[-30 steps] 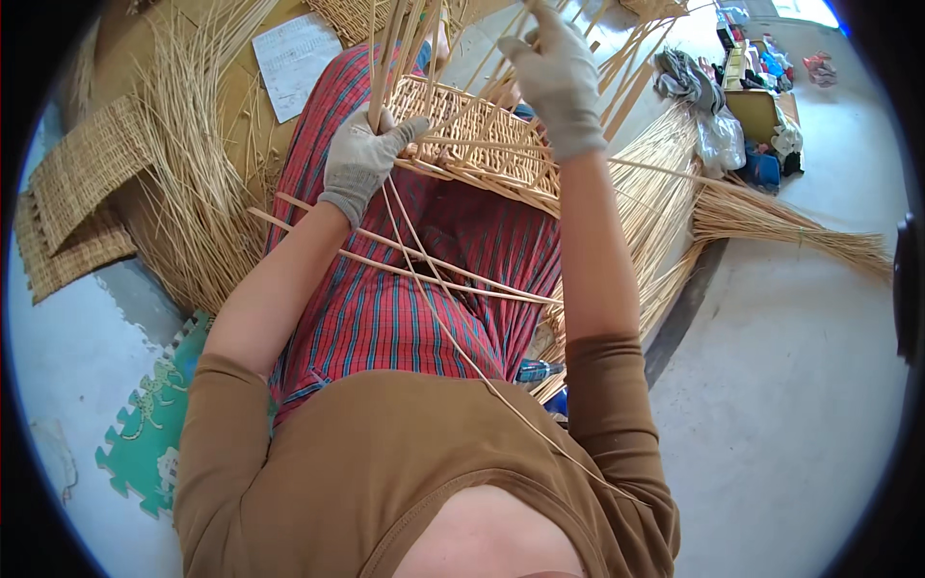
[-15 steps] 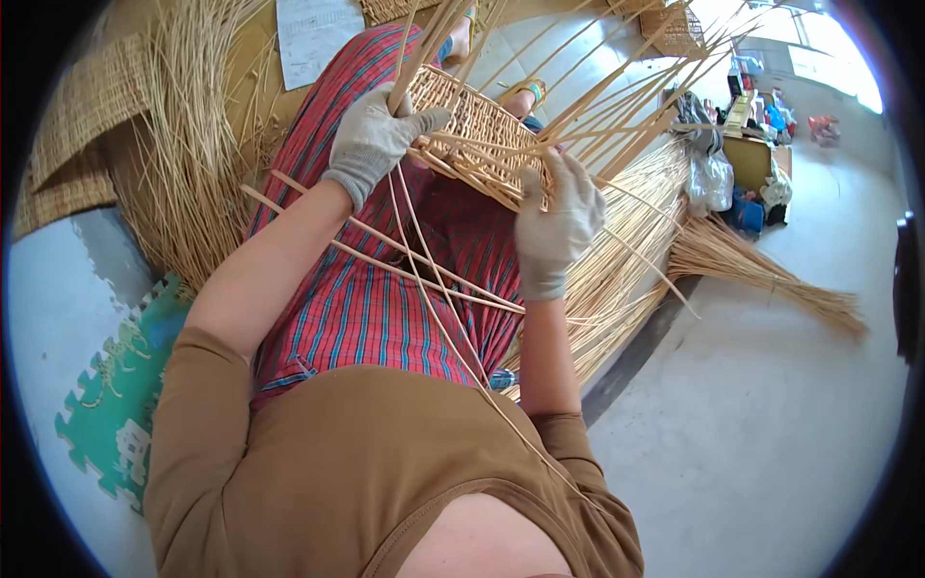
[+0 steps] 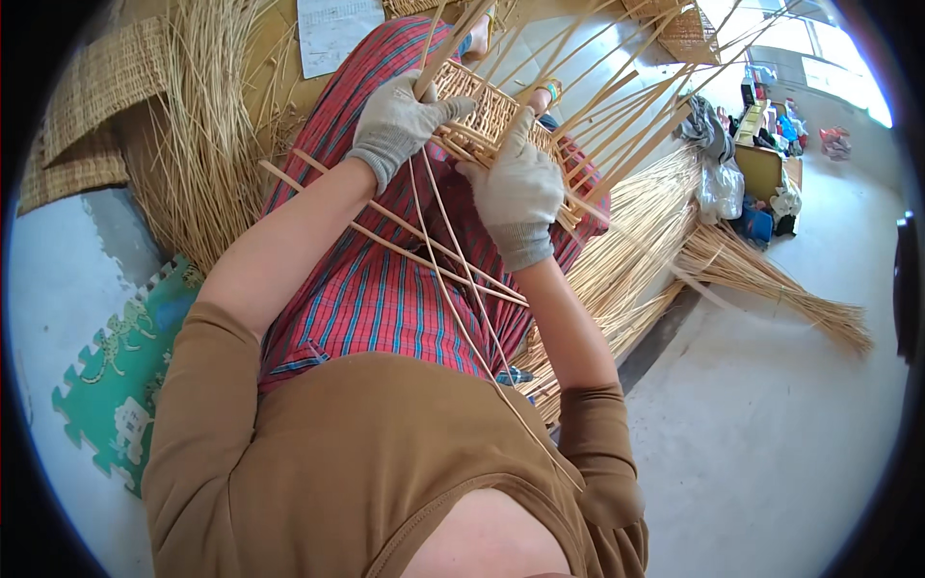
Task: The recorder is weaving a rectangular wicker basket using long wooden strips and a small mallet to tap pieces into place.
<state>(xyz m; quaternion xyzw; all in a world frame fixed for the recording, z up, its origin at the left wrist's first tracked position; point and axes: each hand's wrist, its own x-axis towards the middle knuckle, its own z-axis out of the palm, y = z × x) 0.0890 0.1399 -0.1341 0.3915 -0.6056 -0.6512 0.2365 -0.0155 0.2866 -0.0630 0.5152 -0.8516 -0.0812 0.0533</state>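
Note:
A small rectangular woven basket (image 3: 485,108) rests tilted over my lap, long pale stakes (image 3: 624,89) fanning out from it. My left hand (image 3: 403,123), in a whitish knit glove, is closed round its left corner, thumb lying along the edge. Also gloved, my right hand (image 3: 520,197) grips the near edge, its index finger stretched up over the weave and the thumb beside the rim; what lies under the fingers is hidden. Thin loose strands (image 3: 449,246) hang from the basket down across my lap to my shirt. Thicker rods (image 3: 390,252) cross beneath my left forearm.
Long straw bundles lie on the left (image 3: 207,125) and right (image 3: 626,250), with a tied bundle (image 3: 771,289) farther right. Woven mats (image 3: 106,87), a paper sheet (image 3: 337,34) and a green foam mat (image 3: 116,371) are around. A box (image 3: 766,169) with bags stands at the far right.
My right hand has moved left along the basket's near edge, from its right corner toward the middle, index finger now extended. A strand at the right is blurred by motion.

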